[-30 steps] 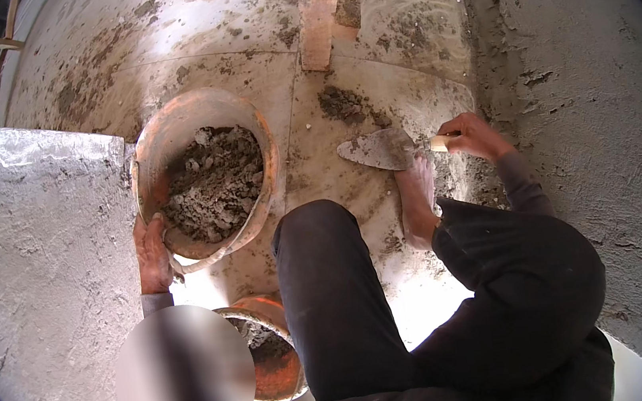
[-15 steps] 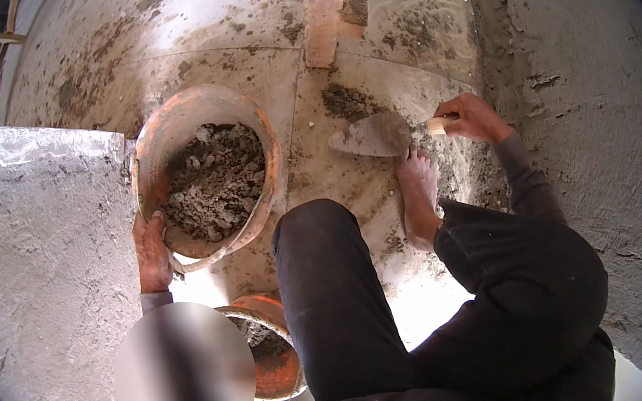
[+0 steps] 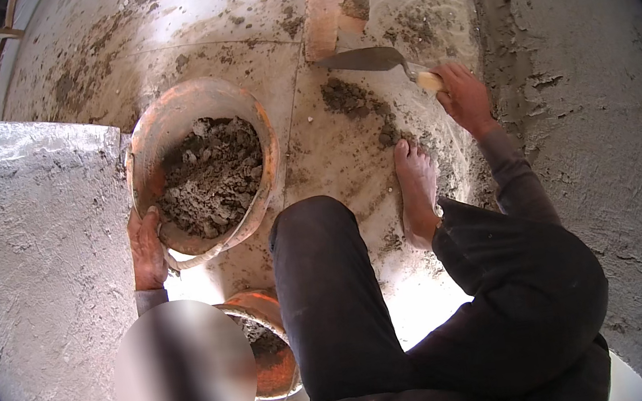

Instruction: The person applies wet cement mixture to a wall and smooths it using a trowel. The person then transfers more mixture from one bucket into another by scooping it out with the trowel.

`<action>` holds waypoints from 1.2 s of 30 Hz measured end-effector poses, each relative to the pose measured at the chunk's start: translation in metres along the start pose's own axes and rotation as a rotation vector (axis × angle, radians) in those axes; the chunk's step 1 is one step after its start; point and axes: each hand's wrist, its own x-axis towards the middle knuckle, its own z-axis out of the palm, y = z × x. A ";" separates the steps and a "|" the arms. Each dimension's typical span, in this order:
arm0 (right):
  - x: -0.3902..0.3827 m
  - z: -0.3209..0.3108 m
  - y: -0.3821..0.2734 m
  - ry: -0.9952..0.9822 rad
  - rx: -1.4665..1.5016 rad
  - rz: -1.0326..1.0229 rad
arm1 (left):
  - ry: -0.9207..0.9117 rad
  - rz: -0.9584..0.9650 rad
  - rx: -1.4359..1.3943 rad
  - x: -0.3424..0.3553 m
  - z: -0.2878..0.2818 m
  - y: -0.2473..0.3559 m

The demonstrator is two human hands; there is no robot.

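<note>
My right hand [image 3: 466, 99] is wrapped around the pale handle of a trowel [image 3: 368, 58]. Its dark blade points left over the floor, with the tip by the end of a wooden board [image 3: 321, 28]. Below the blade lies a patch of grey mortar crumbs [image 3: 354, 100] on the floor. On the left, my left hand [image 3: 148, 250] grips the near-left rim of an orange bucket [image 3: 271, 130]; part of its fingers is hidden. Lumpy grey mortar [image 3: 214, 177] partly fills this bucket.
A second orange bucket [image 3: 279, 378] with mortar stands near me, partly covered by a blurred disc. My bare foot [image 3: 419, 192] rests on the splattered floor [image 3: 209, 70]. Rough plastered walls rise at the right [image 3: 597, 102] and left [image 3: 32, 260].
My right hand has carried the trowel away from my foot, toward the wooden board, and the blade has turned. My left hand stays at the bucket's rim.
</note>
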 end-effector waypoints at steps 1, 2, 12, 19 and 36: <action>0.007 0.007 -0.001 -0.014 -0.012 -0.024 | -0.003 -0.014 0.018 0.000 0.001 -0.002; 0.015 0.013 -0.001 -0.028 -0.024 -0.047 | -0.006 -0.028 0.035 0.001 0.001 -0.004; 0.091 0.054 0.029 -0.082 -0.184 -0.299 | 0.072 -0.046 0.170 -0.001 -0.008 -0.015; 0.112 0.054 0.037 -0.242 -0.188 -0.420 | 0.042 -0.165 -0.082 0.001 -0.004 -0.007; 0.038 0.020 0.054 -0.655 -0.166 -0.315 | 0.044 -0.141 -0.048 0.004 -0.004 -0.013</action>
